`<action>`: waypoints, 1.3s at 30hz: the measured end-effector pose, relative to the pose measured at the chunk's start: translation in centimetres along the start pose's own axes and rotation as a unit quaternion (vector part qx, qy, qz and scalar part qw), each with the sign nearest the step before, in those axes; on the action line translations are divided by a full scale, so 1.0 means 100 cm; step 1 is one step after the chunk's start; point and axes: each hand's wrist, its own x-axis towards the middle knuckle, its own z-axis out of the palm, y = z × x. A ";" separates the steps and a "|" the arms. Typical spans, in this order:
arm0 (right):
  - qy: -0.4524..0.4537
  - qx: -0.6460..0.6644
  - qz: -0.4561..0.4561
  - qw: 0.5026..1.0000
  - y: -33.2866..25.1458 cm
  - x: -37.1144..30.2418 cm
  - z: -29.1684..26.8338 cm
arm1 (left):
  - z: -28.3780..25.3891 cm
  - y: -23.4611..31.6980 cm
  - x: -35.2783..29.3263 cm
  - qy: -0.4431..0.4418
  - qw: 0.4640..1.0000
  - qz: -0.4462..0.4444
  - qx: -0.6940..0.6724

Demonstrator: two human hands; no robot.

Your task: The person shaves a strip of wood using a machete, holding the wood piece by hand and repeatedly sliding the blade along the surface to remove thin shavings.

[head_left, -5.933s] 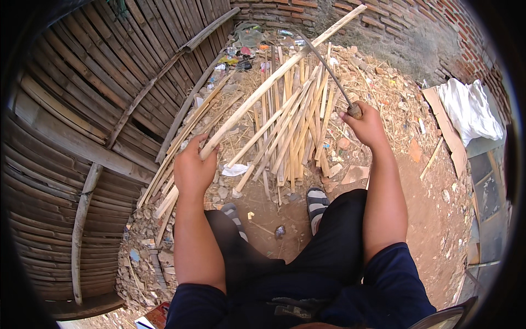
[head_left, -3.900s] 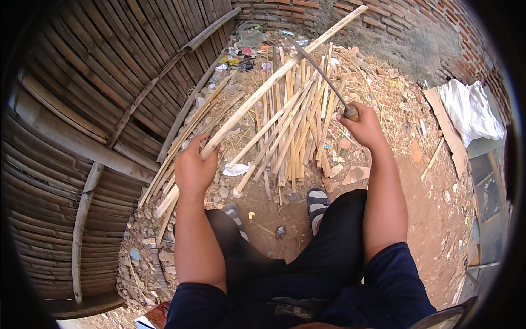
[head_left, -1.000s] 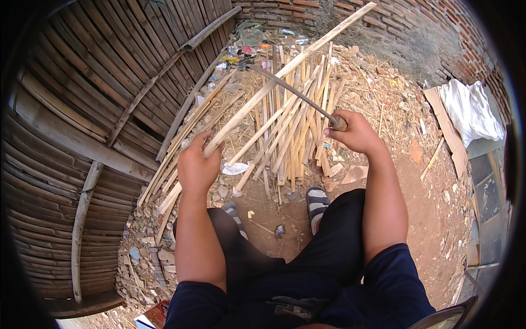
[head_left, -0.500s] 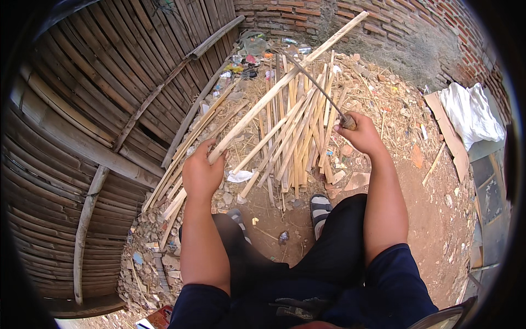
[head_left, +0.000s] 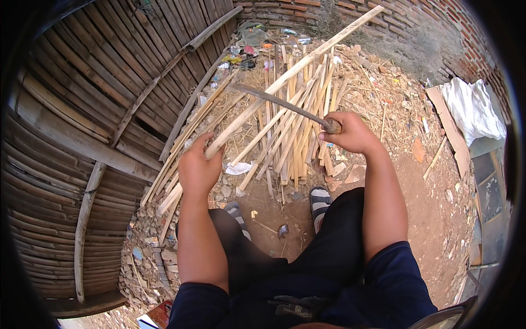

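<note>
Hands closed: left hand (head_left: 198, 167) around near end of long, pale wooden stick (head_left: 307, 60); right hand (head_left: 352, 132) around brown, rounded handle (head_left: 333, 126) of dark, curved metal blade (head_left: 290, 105), crossing stick above pale wooden strips (head_left: 298, 145), contact unclear.

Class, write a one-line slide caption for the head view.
Left hand gripping a long wooden strip, right hand holding a long-bladed knife across it, over a pile of strips.

- My shirt (head_left: 356, 293) is dark navy, with short sleeves (head_left: 400, 277).
- A greyish print (head_left: 296, 307) marks its front.
- My trousers (head_left: 334, 236) are black.
- My footwear (head_left: 319, 204) has dark grey and pale bands.
- My left hand (head_left: 199, 169) and right hand (head_left: 352, 135) are bare.
</note>
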 end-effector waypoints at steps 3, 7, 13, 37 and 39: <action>0.062 0.014 0.100 0.993 0.005 -0.001 -0.014 | -0.003 0.004 0.001 -0.005 1.000 -0.020 0.004; 0.073 -0.001 0.099 0.992 0.004 -0.008 -0.017 | 0.007 -0.003 0.001 0.027 0.999 0.024 -0.013; -0.076 -0.042 -0.040 0.995 -0.027 -0.007 0.001 | 0.012 0.001 0.000 0.010 1.000 0.019 -0.017; -0.002 -0.001 0.049 0.999 -0.012 -0.002 -0.008 | 0.002 -0.001 0.000 0.018 1.000 0.004 -0.004; 0.058 0.000 0.093 0.994 0.000 -0.001 -0.013 | 0.002 0.000 0.001 0.020 1.000 0.006 0.000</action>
